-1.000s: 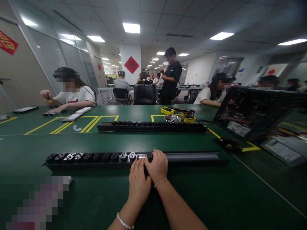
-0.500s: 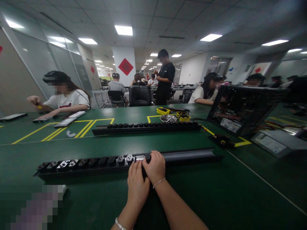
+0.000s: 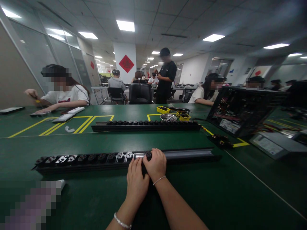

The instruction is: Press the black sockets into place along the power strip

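Just ahead of the hands, the near rail point(image 3: 96, 166) is showing a dark, smooth finish, its bare channel point(image 3: 187, 155) gleaming like metal. Farther beyond them, the round dish point(image 3: 168, 117) is shining like polished metal, while the green tabletop point(image 3: 83, 201) is looking smooth and faintly glossy.

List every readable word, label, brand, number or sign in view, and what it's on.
No text is clear enough to quote.
Red diamond sign on the pillar: character too blurred.
White label on the open computer case: too small.
Pale label on the grey metal box: too small.
Mark on the standing person's black shirt: too small.
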Demonstrator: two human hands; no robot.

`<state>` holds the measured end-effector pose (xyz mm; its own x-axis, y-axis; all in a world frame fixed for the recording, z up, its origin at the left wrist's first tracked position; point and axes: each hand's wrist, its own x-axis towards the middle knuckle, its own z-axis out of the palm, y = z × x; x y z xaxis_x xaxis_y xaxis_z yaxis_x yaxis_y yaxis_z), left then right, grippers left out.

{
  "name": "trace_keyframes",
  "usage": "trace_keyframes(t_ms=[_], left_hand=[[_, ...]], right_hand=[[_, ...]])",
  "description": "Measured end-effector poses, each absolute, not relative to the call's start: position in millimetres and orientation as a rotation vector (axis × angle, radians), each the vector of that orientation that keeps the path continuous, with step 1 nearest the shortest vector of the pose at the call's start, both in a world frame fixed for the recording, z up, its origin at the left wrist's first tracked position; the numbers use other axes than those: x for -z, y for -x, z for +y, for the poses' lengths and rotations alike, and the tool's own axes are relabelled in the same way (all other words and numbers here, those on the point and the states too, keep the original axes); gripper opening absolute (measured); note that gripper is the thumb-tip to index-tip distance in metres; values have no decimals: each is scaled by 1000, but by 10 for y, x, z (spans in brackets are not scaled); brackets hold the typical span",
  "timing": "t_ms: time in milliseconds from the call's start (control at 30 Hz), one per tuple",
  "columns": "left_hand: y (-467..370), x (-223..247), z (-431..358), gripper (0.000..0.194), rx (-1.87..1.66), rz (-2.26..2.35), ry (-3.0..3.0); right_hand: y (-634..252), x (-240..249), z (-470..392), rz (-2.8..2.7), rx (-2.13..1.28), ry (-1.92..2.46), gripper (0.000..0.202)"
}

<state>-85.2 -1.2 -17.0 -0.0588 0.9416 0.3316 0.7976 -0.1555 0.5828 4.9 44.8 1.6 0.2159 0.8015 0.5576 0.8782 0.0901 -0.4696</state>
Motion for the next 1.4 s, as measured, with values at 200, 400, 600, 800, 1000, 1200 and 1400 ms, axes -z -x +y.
trace_keyframes(t_ms=[200, 400, 600, 800, 1000, 1200, 1400], left_hand=[[854, 185, -4, 55, -1068, 1871, -2001], [861, 199, -7, 58, -1087, 1861, -1991], [862, 194, -8, 58, -1099, 1835, -1987], [857, 205, -3, 57, -1151, 1804, -1996], [864, 223, 3, 56, -1200, 1753, -2008], [855, 250, 7, 55, -1245, 1718, -1982], [837, 240, -6, 56, -1235, 1652, -1969]], right_hand=[[-42, -12, 441, -1569, 110, 1744, 24], [-43, -9, 449, -1578, 94, 1737, 25], [-73, 1, 461, -1553, 119, 1743, 27], [-119, 25, 477, -1559, 146, 1707, 26], [-136, 23, 481, -1568, 142, 1678, 24], [-159, -22, 462, -1556, 121, 1722, 21], [-177, -30, 455, -1553, 136, 1706, 15]])
